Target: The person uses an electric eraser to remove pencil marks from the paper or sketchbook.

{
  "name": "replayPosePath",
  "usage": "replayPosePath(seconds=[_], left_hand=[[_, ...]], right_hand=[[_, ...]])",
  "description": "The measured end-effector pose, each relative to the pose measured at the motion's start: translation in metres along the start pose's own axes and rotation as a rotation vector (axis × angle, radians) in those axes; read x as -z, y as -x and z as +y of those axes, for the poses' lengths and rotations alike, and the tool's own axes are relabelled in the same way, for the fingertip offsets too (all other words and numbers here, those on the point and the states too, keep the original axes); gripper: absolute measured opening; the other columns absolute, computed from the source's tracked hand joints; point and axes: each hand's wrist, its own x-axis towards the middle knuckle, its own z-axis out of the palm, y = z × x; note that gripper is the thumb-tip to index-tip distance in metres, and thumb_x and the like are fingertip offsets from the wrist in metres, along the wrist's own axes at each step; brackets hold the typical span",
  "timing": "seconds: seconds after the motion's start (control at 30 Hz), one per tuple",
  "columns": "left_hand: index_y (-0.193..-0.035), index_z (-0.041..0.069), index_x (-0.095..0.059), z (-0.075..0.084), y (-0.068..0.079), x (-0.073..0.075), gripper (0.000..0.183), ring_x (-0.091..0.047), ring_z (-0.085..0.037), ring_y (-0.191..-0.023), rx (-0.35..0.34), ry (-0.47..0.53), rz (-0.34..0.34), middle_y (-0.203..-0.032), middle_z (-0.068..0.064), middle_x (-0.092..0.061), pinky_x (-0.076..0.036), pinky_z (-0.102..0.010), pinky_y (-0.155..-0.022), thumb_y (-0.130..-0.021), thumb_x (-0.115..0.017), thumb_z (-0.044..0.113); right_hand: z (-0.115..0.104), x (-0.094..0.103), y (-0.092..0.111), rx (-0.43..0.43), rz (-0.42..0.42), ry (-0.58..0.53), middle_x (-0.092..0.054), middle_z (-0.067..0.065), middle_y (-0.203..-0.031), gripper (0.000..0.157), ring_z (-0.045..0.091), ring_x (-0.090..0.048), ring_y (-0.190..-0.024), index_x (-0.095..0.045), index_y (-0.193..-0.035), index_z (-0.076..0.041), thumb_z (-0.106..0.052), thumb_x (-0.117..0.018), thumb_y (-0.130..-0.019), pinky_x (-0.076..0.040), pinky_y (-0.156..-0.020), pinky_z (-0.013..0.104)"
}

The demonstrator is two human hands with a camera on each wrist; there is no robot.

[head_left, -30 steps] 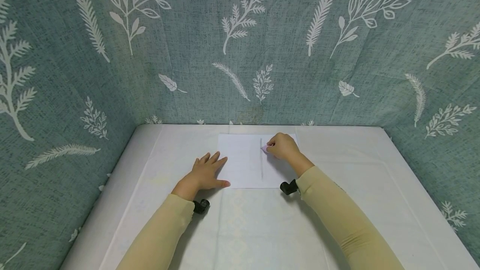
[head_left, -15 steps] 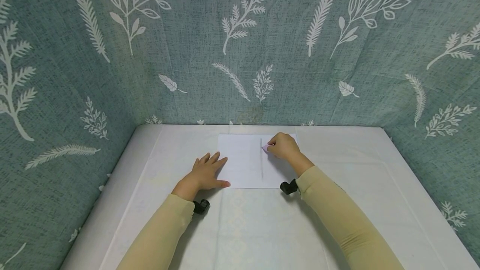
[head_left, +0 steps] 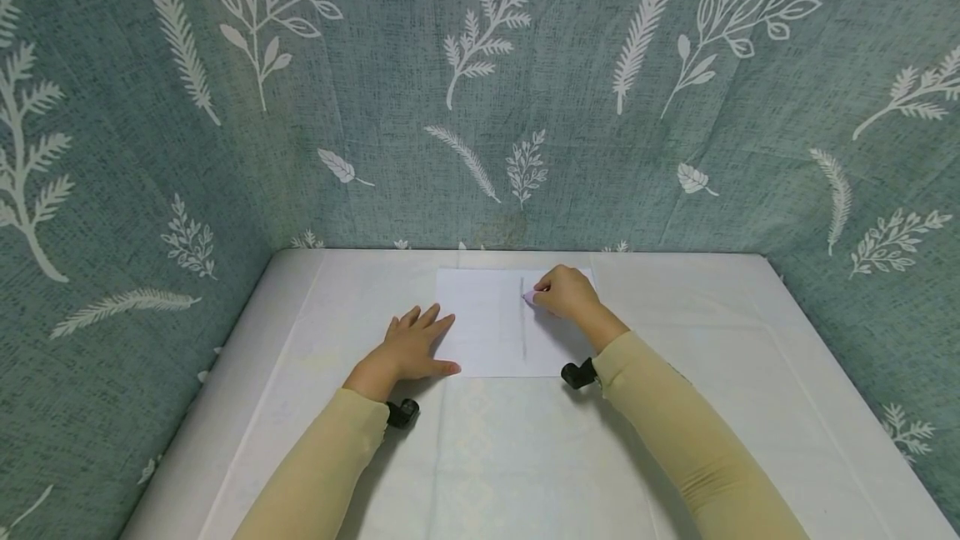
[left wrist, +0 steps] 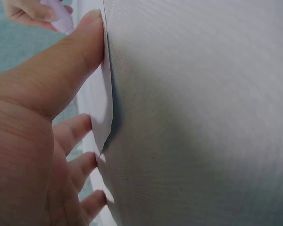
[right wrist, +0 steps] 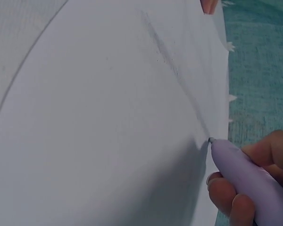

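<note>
A white sheet of paper lies on the table with a faint grey, smudged line running across it. My right hand pinches a thick lilac pen-shaped tool. Its small narrow tip meets the paper at the line in the right wrist view. Fingers spread, my left hand rests at the sheet's left edge. In the left wrist view the thumb presses on the paper, whose edge bows a little off the cloth. The other end of the tool is hidden by my right hand in the head view.
A white cloth covers the table. Green fabric with white leaf prints rises behind and on both sides. Black wrist devices stick out at both cuffs.
The tool's tip shifts very slightly right off the line, then back left to it. My left hand and the paper stay in place.
</note>
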Motion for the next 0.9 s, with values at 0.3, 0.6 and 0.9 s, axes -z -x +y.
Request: replayPosePath(seconds=[0.3,0.6,0.9], left_hand=[[-0.147,0.025,-0.027,0.0008,0.0009,0.0014,0.091,-0.006,-0.039,-0.138,0.001,-0.005,0.004,-0.154,-0.008,-0.013,-0.006,-0.062,-0.106,-0.073,-0.063,0.064],[-0.147,0.025,-0.027,0.0014,0.0012,0.0016,0.090,-0.007,-0.039,-0.138,-0.001,-0.003,0.009,-0.154,-0.008,-0.013,-0.006,-0.061,-0.106,-0.073,-0.063,0.063],[-0.147,0.024,-0.027,0.0021,0.0011,0.0020,0.091,-0.006,-0.039,-0.139,0.003,-0.002,0.001,-0.154,-0.008,-0.012,-0.005,-0.061,-0.106,-0.073,-0.063,0.063]], right_hand=[[0.0031,0.0010,-0.0014,-0.012,-0.031,-0.015,-0.065,-0.001,-0.069,0.029,0.013,-0.059,-0.054,-0.071,-0.105,-0.013,-0.030,-0.066,-0.082,-0.046,-0.052,0.028],[0.0033,-0.0007,-0.0019,0.000,-0.033,-0.006,-0.064,-0.003,-0.070,0.026,0.013,-0.059,-0.054,-0.072,-0.102,-0.015,-0.028,-0.067,-0.080,-0.045,-0.054,0.028],[0.0015,-0.0013,-0.0009,0.006,-0.049,-0.028,-0.066,0.001,-0.066,0.026,0.013,-0.059,-0.052,-0.072,-0.103,-0.012,-0.025,-0.067,-0.081,-0.046,-0.051,0.027]])
